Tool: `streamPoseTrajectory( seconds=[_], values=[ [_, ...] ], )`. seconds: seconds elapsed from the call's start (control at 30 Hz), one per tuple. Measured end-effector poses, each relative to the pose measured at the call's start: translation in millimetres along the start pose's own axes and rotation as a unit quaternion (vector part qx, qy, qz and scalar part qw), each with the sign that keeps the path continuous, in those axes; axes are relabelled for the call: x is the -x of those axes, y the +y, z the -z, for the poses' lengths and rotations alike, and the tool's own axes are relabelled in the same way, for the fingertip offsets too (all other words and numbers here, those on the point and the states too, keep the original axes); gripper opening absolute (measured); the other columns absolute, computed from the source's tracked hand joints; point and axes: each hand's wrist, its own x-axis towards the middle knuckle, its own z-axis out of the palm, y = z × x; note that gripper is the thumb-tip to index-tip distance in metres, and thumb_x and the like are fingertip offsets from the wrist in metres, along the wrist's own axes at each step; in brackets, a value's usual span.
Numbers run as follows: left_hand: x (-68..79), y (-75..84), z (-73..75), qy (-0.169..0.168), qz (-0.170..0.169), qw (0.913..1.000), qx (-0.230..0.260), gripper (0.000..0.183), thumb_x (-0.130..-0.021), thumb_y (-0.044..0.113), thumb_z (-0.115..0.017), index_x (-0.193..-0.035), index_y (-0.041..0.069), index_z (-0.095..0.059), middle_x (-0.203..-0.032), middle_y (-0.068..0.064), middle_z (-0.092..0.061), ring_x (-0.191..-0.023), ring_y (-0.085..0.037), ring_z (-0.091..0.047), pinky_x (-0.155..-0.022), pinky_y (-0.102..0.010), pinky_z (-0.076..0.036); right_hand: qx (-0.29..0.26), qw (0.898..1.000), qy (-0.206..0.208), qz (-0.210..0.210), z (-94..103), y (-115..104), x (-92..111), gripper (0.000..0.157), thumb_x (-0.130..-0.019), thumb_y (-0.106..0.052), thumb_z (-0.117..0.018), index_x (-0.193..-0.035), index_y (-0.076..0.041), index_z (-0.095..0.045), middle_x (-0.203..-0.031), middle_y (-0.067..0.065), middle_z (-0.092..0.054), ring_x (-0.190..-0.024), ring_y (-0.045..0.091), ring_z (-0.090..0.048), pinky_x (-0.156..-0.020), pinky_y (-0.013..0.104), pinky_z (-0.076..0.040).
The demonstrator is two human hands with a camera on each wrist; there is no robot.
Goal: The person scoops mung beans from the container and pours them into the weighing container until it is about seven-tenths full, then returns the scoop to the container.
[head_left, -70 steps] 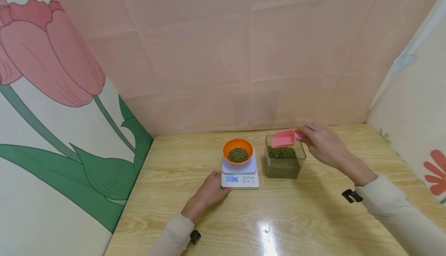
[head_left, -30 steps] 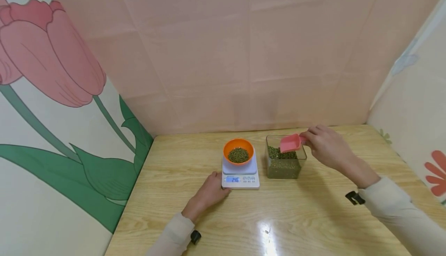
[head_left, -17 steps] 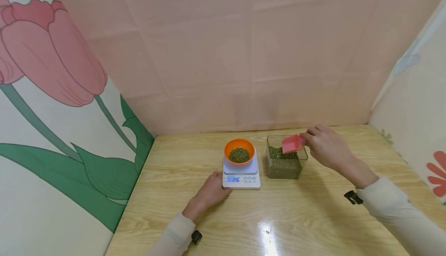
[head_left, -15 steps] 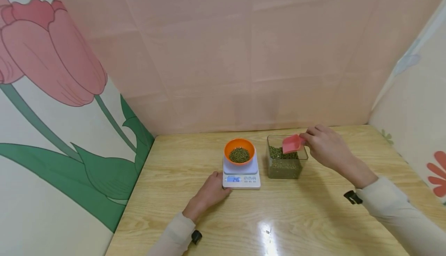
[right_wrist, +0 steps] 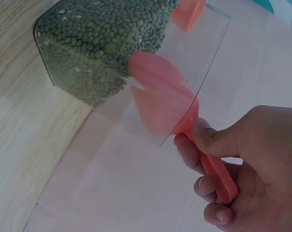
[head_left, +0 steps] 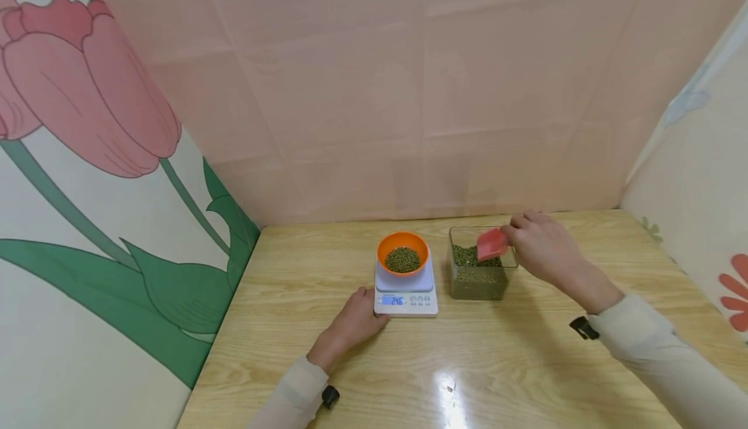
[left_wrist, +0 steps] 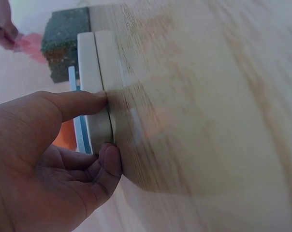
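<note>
My right hand [head_left: 546, 247] grips the handle of a pink scoop [head_left: 492, 244]. The scoop's tilted head is inside the clear container [head_left: 478, 286], low over green mung beans [head_left: 465, 256]; in the right wrist view its scoop head [right_wrist: 160, 92] shows through the clear wall, against the beans. My left hand [head_left: 353, 318] holds the front left corner of a white kitchen scale [head_left: 406, 311], thumb along the front edge; the left wrist view shows fingers at the scale's side [left_wrist: 91, 63]. An orange bowl [head_left: 386, 242] with some mung beans stands on the scale, whose display reads 246.
Scale and container stand side by side on a wooden table [head_left: 292, 273], a narrow gap between them. A pinkish sheet [head_left: 350, 124] hangs behind the table's back edge. Walls with painted flowers [head_left: 111, 98] flank it on the left and right.
The scoop has moved right and down from above the container's rim to low over the beans, its head tipped steeper. The left hand, scale and bowl have stayed put; the reading is unchanged.
</note>
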Motion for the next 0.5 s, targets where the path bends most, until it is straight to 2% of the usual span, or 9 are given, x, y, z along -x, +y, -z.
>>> streamPoseTrajectory(
  seconds=[0.13,0.37,0.5],
  values=[
    [0.4,0.3,0.0,-0.002,0.003,1.0000,0.002,0.053,-0.102,0.024,-0.073,-0.151,0.011,-0.059,-0.132,-0.010,-0.069,-0.112,-0.021,-0.057,-0.100,-0.042,-0.054,0.003,1.000,-0.010,-0.006,0.8,-1.5,-1.7,0.016,-0.078,0.005,-0.080,-0.093,0.001,-0.077,-0.087,0.016,-0.072,-0.081,0.035,-0.064,-0.073,0.051,-0.058],
    [0.2,0.1,0.2,-0.001,0.004,1.0000,0.008,0.055,-0.102,0.024,-0.072,-0.153,0.012,-0.057,-0.134,-0.010,-0.069,-0.111,-0.020,-0.056,-0.099,-0.042,-0.054,0.013,0.999,-0.039,-0.009,3.7,-5.6,-5.6,0.029,-0.072,0.009,-0.076,-0.099,0.002,-0.079,-0.087,0.016,-0.072,-0.079,0.032,-0.062,-0.073,0.048,-0.058],
    [0.3,0.1,0.0,-0.002,0.003,0.9999,0.011,0.056,-0.102,0.023,-0.072,-0.154,0.012,-0.056,-0.136,-0.010,-0.068,-0.112,-0.020,-0.057,-0.100,-0.043,-0.054,0.014,0.999,-0.049,-0.012,3.3,-8.3,-8.2,0.028,-0.071,0.008,-0.078,-0.098,0.001,-0.079,-0.085,0.014,-0.071,-0.077,0.030,-0.060,-0.073,0.045,-0.056]
  ],
)
